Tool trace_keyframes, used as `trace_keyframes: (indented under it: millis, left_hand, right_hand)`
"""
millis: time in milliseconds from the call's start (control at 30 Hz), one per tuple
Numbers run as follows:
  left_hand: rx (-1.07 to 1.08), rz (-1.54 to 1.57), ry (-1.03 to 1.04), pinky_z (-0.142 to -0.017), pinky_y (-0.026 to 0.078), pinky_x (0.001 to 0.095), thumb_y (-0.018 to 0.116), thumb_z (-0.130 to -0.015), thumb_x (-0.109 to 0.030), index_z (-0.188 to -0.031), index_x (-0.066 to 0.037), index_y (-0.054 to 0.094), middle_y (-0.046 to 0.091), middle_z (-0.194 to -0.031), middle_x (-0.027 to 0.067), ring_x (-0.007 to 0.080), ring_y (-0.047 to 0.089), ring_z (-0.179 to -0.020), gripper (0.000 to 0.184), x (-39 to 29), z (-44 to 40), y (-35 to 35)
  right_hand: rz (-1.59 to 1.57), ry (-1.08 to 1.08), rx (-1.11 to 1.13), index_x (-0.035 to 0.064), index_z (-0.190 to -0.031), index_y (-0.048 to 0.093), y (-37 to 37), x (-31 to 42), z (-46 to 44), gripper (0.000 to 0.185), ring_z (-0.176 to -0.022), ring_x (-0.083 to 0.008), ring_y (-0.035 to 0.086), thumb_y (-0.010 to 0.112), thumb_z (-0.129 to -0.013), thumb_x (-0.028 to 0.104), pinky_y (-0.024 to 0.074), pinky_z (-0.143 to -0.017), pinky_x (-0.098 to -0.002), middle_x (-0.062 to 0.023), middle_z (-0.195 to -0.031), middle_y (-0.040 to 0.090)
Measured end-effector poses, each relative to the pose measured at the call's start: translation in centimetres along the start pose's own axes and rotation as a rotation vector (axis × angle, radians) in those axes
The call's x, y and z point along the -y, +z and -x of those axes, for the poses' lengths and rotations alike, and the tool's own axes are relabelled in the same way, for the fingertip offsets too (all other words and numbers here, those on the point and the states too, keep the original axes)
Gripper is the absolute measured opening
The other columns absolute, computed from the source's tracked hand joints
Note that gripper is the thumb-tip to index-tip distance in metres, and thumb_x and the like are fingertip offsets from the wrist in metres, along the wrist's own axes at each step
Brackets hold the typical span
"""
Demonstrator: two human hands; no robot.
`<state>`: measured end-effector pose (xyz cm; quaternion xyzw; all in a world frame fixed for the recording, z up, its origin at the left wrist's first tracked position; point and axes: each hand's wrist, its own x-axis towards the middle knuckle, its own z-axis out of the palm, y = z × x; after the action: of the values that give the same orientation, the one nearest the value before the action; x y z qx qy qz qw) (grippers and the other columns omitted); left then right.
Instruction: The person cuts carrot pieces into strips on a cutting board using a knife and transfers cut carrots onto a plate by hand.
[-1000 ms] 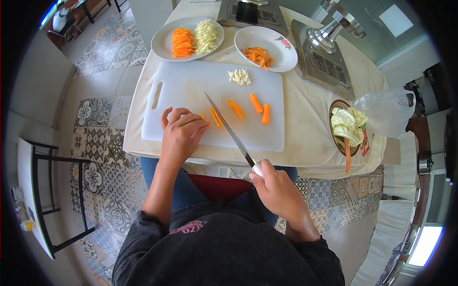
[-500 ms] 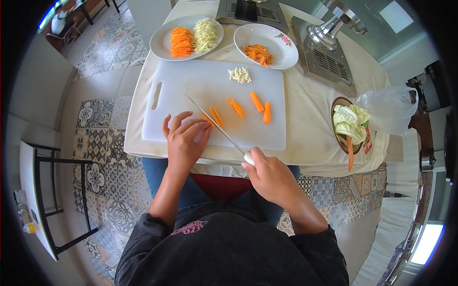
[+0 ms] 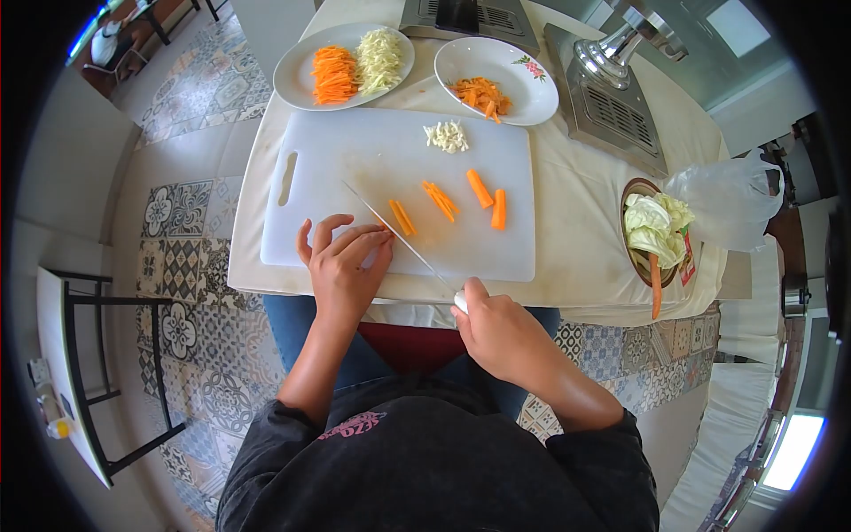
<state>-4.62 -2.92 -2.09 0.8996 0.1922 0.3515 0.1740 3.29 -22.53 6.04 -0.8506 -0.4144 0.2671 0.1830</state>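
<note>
My right hand is closed round the white handle of a knife, whose blade slants up and left across the white cutting board. Beside the blade, my left hand has its fingertips on a small carrot piece, mostly hidden under them. Thin carrot slices lie just right of the blade, with more slices farther right. Two thicker carrot sticks rest near the board's right side. Chopped white bits form a small pile at its upper edge.
Behind the board are an oval plate of shredded carrot and pale green shreds, and a flowered plate with carrot peelings. Metal stoves stand beyond. A bowl holds cabbage and a carrot at right, beside a plastic bag.
The knife has swung left and its blade now lies against the piece at my left fingertips. My left hand has shifted slightly right, still holding the carrot piece.
</note>
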Motion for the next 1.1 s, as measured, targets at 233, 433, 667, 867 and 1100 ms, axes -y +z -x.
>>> trace_keyframes:
  millis: [233, 433, 667, 867, 1100]
  left_hand:
    - [-0.027, 0.012, -0.004, -0.111, 0.023, 0.0469, 0.078, -0.073, -0.015, -0.084, -0.018, 0.077, 0.074, -0.091, -0.0084, 0.0179, 0.060, -0.104, 0.011, 0.1, 0.2, 0.1]
    - [-0.055, -0.016, -0.023, -0.110, 0.025, 0.0480, 0.078, -0.070, -0.014, -0.076, -0.015, 0.073, 0.073, -0.085, -0.0060, 0.0180, 0.061, -0.102, 0.008, 0.0, 0.3, 0.3]
    - [-0.066, -0.019, -0.012, -0.110, 0.025, 0.0481, 0.078, -0.072, -0.014, -0.078, -0.016, 0.073, 0.073, -0.087, -0.0063, 0.0179, 0.061, -0.102, 0.008, 0.0, 0.3, 0.4]
    - [-0.096, 0.005, -0.006, -0.109, 0.026, 0.0461, 0.077, -0.074, -0.014, -0.083, -0.016, 0.073, 0.072, -0.090, -0.0072, 0.0176, 0.061, -0.101, 0.010, 0.0, 0.3, 0.4]
    - [-0.005, 0.110, -0.111, -0.111, 0.023, 0.0466, 0.062, -0.078, -0.009, -0.106, -0.016, 0.066, 0.057, -0.126, 0.0051, 0.0272, 0.049, -0.119, 0.028, -0.4, -0.1, -0.9]
  right_hand:
    - [-0.012, -0.011, 0.003, -0.0057, -0.096, 0.043, 0.9, 0.0, -2.1, 0.023, -0.065, -0.0453, 0.065, 0.050, -0.098, 0.016, 0.0527, -0.059, -0.0521, -0.0271, -0.067, 0.063]
    - [0.117, 0.010, -0.049, -0.0046, -0.096, 0.043, 2.4, 0.8, -1.9, 0.018, -0.062, -0.0428, 0.065, 0.050, -0.095, 0.012, 0.0527, -0.056, -0.0515, -0.0247, -0.065, 0.063]
    - [0.111, -0.031, -0.084, -0.0024, -0.094, 0.043, 1.1, 0.3, -0.8, 0.018, -0.060, -0.0425, 0.064, 0.052, -0.095, 0.013, 0.0514, -0.054, -0.0514, -0.0232, -0.062, 0.062]
    - [-0.033, -0.087, -0.133, -0.0014, -0.092, 0.043, 0.3, -0.3, -0.5, 0.021, -0.059, -0.0433, 0.062, 0.054, -0.095, 0.016, 0.0492, -0.053, -0.0521, -0.0226, -0.061, 0.060]
    - [0.184, -0.089, -0.217, 0.0013, -0.093, 0.046, 0.7, -0.3, -0.7, 0.019, -0.058, -0.0379, 0.064, 0.059, -0.091, 0.015, 0.0501, -0.051, -0.0484, -0.0171, -0.059, 0.061]
